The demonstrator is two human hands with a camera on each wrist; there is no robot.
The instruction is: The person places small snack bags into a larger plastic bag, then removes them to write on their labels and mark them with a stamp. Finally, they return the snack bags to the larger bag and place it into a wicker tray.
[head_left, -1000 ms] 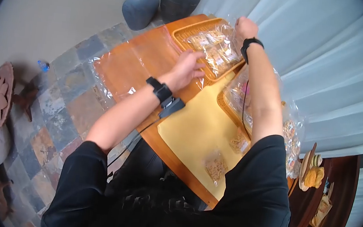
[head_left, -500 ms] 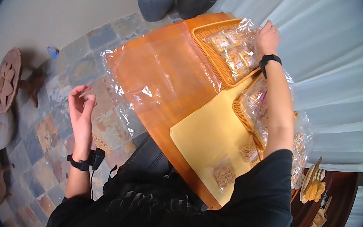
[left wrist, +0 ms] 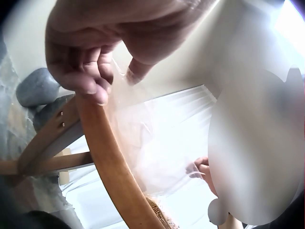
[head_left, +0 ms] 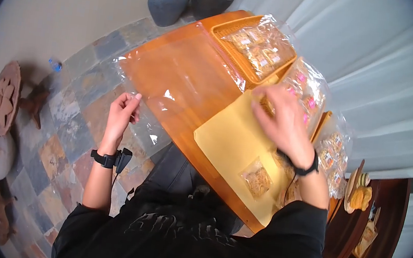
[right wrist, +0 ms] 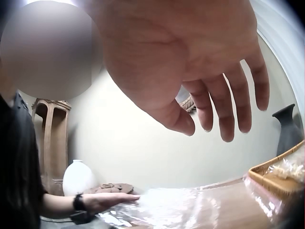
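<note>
A large clear plastic bag [head_left: 183, 69] lies flat over the left part of the wooden table, its edge hanging past the side. At that edge my left hand [head_left: 125, 111] holds the film, fingers curled and thumb extended in the left wrist view. My right hand [head_left: 285, 118], fingers spread and holding nothing, hovers over the yellow sheet [head_left: 227, 131] and overlaps a wicker basket. A wicker tray [head_left: 227, 41] with a clear bag of small snack packs [head_left: 262, 51] stands at the table's far end. One small snack packet [head_left: 257, 179] rests on the yellow sheet.
Bagged snacks with pink labels [head_left: 305, 97] sit in the second basket, and more bagged packs [head_left: 335, 155] are beside it. White curtains [head_left: 368, 71] hang along the right. Grey vases [head_left: 169, 0] stand beyond the table; a dark wooden shelf [head_left: 385, 228] is at right.
My right hand has left the bagged snacks at the far tray and come back over the yellow sheet. The left hand has moved from beside the table to the plastic bag's edge.
</note>
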